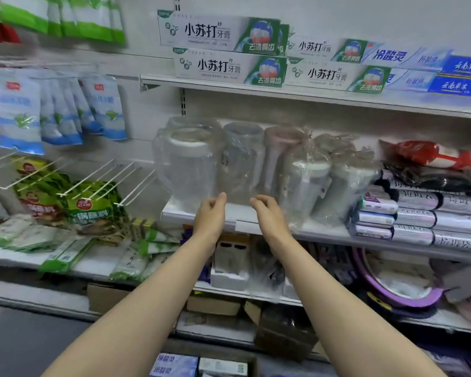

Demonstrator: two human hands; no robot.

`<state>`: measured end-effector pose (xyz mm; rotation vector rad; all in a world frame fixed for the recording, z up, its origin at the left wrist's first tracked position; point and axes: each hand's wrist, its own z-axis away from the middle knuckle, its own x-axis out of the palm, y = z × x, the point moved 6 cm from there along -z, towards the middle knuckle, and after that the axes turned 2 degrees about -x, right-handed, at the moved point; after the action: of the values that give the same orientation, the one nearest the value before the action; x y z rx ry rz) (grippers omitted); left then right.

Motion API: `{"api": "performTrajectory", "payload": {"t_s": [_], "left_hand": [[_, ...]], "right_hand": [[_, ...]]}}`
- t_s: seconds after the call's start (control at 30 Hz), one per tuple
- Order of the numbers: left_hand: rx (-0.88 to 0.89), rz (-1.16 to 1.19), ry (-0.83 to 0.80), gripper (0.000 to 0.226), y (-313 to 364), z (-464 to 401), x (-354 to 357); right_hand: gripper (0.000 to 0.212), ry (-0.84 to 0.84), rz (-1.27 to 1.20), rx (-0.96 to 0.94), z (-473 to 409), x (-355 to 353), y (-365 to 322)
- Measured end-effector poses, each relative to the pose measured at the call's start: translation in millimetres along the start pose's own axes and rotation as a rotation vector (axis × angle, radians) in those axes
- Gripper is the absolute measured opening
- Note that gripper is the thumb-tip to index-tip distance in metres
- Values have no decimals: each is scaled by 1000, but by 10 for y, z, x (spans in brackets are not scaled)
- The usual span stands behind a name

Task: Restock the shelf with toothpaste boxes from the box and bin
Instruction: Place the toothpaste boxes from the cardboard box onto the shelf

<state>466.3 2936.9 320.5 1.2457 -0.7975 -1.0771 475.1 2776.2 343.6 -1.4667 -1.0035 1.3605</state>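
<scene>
While both your hands hang loosely curled and empty, the shelf (310, 95) of stacked boxes (230, 69) sits well above them, and the supply box (201, 365) lies far below. Your left hand (211, 216) and right hand (269, 213) should find each carton light, stiff, crushable; grip its long sides.

Glossy cardboard toothpaste boxes (230, 70); jugs (191, 164) in crinkled clear plastic.
</scene>
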Motion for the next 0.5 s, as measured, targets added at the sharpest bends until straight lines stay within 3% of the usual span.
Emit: {"api": "performTrajectory", "payload": {"t_s": [0.17, 0.37, 0.5], "left_hand": [[-102, 10, -47, 51, -457, 27, -200], [-158, -3, -8, 17, -961, -4, -320], [-278, -43, 25, 22, -1524, -55, -315]], "right_hand": [[45, -34, 18, 86, 225, 306, 344], [41, -45, 77, 156, 302, 534, 796], [42, -94, 135, 225, 313, 668, 1312]]}}
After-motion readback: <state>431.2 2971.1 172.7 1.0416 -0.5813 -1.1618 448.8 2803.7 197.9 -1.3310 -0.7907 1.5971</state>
